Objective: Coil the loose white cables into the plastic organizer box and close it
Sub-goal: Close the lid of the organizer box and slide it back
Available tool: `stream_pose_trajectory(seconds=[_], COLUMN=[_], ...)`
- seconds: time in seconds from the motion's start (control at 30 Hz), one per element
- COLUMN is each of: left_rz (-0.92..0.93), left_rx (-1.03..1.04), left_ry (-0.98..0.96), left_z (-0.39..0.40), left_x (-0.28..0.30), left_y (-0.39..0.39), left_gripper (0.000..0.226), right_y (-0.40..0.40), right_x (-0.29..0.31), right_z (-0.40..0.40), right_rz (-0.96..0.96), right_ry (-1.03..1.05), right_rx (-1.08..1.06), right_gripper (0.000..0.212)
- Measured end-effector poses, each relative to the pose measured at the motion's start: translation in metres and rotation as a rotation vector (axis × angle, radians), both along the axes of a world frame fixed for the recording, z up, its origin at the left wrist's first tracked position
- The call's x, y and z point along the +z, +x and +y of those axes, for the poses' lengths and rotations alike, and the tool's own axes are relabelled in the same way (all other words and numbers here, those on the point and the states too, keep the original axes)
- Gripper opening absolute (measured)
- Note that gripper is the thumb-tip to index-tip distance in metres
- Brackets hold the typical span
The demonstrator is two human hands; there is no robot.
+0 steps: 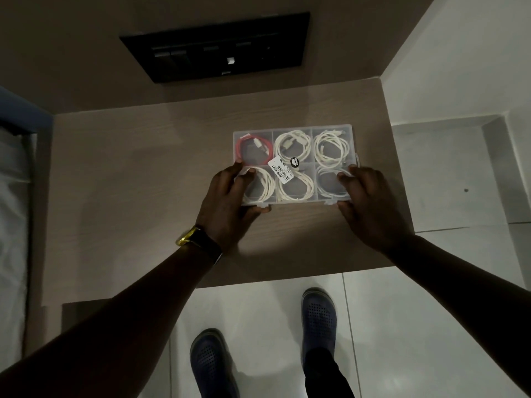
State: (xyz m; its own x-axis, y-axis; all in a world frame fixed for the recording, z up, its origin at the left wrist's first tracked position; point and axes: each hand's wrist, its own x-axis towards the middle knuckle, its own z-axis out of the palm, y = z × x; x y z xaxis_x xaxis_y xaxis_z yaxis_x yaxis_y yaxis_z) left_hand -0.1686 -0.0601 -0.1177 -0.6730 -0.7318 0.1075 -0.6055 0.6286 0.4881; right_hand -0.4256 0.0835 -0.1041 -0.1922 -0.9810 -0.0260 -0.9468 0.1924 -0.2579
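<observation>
A light wood-grain table (138, 173) carries one clear plastic organizer box (293, 130), set right of centre toward the far edge, lid down.

This looks like a room in a home, dimly lit. A small wood-grain table (161, 173) stands in a corner against a beige wall that carries a black switch panel (218, 47) with rocker switches and a socket. The floor (402, 326) is laid with large glossy white tiles. At the left edge there is what seems to be a bed (13, 179) with pale bedding and a blue headboard. The person stands at the table in dark perforated clogs (319, 314), casual indoor footwear
</observation>
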Motion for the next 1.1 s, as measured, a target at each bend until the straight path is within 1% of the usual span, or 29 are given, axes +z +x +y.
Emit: stream_pose_trajectory(seconds=[0.07,0.13,0.2,0.23,0.27,0.3,0.37,0.43,0.57,0.6,0.67,0.73,0.77,0.87,0.93,1.1], left_rz=[0.04,0.126,0.279,0.363,0.438,0.486,0.495,0.51,0.669,0.678,0.689,0.678,0.637,0.5,0.497,0.55], left_rx=[0.019,0.024,0.016,0.033,0.097,0.206,0.436,0.537,0.738,0.775,0.823,0.833,0.824,0.819,0.803,0.786], left_ry=[0.025,0.077,0.2,0.296,0.396,0.478,0.585,0.717,0.923,0.929,0.906,0.851,0.803,0.649,0.589,0.633], left_z=[0.0,-0.002,-0.004,-0.005,-0.006,-0.006,-0.006,-0.008,-0.026,-0.031,-0.043,-0.058,-0.067,-0.091,-0.099,-0.097], left_x=[0.003,0.009,0.013,0.014,0.016,0.016,0.014,0.012,0.014,0.015,0.019,0.023,0.023,0.024,0.025,0.017], left_y=[-0.003,-0.002,0.002,0.005,0.007,0.009,0.007,0.001,-0.012,-0.017,-0.028,-0.039,-0.044,-0.057,-0.063,-0.058], left_gripper=[0.077,0.079,0.075,0.069,0.06,0.05,0.03,0.03,0.028,0.027,0.026,0.022,0.024,0.027,0.027,0.025], right_y=[-0.002,-0.004,-0.007,-0.007,-0.007,-0.007,-0.008,-0.012,-0.019,-0.022,-0.028,-0.033,-0.035,-0.039,-0.039,-0.038], right_x=[-0.001,0.001,0.002,0.002,0.002,0.003,0.005,0.006,0.017,0.02,0.023,0.026,0.027,0.025,0.023,0.022], right_z=[0.0,0.0,0.002,0.004,0.005,0.005,0.0,-0.007,-0.036,-0.045,-0.065,-0.082,-0.09,-0.112,-0.119,-0.114], right_rz=[-0.037,-0.119,-0.23,-0.299,-0.396,-0.512,-0.681,-0.776,-1.085,-1.142,-1.174,-1.174,-1.173,-1.163,-1.145,-1.126], right_ry=[-0.015,-0.064,-0.142,-0.181,-0.21,-0.224,-0.189,-0.159,-0.205,-0.209,-0.17,-0.132,-0.124,-0.111,-0.082,-0.09], right_rx=[-0.004,-0.022,-0.084,-0.127,-0.185,-0.259,-0.4,-0.494,-0.635,-0.683,-0.74,-0.726,-0.727,-0.749,-0.74,-0.724], right_gripper=[0.052,0.054,0.053,0.051,0.048,0.043,0.033,0.031,0.029,0.031,0.036,0.043,0.044,0.039,0.034,0.033])
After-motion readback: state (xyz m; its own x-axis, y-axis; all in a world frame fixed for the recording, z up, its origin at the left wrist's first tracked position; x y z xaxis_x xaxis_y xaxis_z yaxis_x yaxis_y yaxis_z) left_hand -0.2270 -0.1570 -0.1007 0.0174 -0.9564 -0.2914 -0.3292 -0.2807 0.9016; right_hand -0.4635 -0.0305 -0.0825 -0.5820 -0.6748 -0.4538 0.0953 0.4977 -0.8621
